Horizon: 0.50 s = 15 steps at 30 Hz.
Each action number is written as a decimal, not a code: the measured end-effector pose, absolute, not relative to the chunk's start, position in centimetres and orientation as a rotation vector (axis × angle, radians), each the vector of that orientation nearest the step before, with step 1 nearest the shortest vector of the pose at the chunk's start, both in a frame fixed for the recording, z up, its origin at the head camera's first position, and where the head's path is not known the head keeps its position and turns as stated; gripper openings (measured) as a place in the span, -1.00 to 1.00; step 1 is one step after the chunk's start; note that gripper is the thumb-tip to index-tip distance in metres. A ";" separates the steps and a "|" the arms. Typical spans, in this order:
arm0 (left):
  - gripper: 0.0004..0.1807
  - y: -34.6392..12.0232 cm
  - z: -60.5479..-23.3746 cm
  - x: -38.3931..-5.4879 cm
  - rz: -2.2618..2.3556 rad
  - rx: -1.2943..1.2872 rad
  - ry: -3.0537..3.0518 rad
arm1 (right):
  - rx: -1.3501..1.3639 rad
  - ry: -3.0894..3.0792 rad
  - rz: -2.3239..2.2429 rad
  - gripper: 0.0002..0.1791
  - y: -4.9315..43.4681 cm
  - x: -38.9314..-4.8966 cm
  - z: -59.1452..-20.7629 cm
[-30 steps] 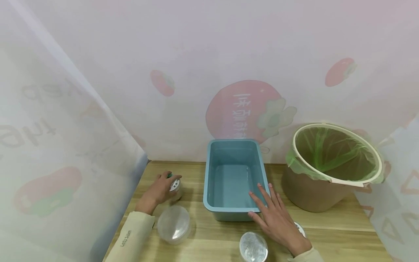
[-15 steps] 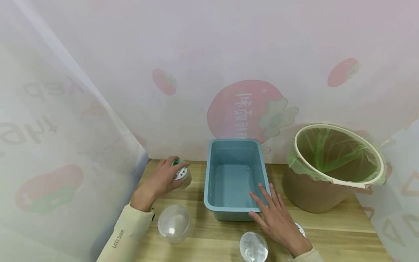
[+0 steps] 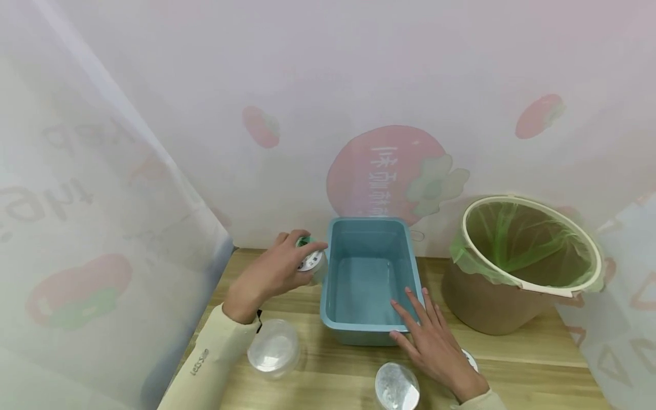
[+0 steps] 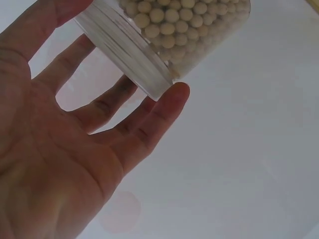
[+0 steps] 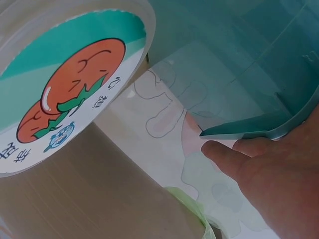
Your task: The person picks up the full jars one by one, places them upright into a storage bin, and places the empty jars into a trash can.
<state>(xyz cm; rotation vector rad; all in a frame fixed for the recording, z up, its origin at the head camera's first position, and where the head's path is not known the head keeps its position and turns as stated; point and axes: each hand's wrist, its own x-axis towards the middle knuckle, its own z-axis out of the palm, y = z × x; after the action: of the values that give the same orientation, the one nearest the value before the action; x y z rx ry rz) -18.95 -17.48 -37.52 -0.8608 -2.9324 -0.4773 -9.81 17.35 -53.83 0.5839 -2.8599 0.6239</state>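
Observation:
My left hand [image 3: 277, 270] grips a clear plastic jar [image 3: 319, 270] by its lid, above the table at the left side of a blue basin [image 3: 371, 327]. In the left wrist view the jar [image 4: 182, 30] is tilted and filled with small round beige balls; fingertips touch its lid's edge. My right hand [image 3: 435, 347], fingers spread and fairly straight, rests on the basin's near right rim. Beside the right wrist stands another jar [image 3: 470, 360], partly hidden by that hand. In the right wrist view its lid [image 5: 75, 89] carries a green and white label with orange-red fruit.
A clear round container [image 3: 274, 348] stands on the wooden table [image 3: 328, 376] at left front. Another round clear container [image 3: 397, 387] is near the front middle. A brown bin [image 3: 492, 307] with a green liner stands right of the basin. Printed cloth [image 3: 287, 188] hangs behind.
My left hand has lifted the jar from the left part of the table and carried it right and away, to beside the basin. The right hand stays on the basin rim.

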 end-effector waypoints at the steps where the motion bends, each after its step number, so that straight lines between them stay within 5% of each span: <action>1: -0.32 -17.1 -37.5 -19.0 -0.476 -0.887 -2.932 | 0.582 -2.858 0.626 -0.31 17.3 -9.8 -53.8; 15: -0.34 -11.5 -39.3 -20.5 -0.447 -1.095 -2.998 | 0.578 -2.871 0.614 -0.32 17.3 -9.8 -54.0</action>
<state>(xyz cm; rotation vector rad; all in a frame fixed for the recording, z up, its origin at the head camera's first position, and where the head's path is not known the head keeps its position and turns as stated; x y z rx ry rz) -20.50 -11.54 -39.34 -1.0946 -2.9983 -0.4471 -9.79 17.31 -53.96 0.5779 -2.8713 0.6145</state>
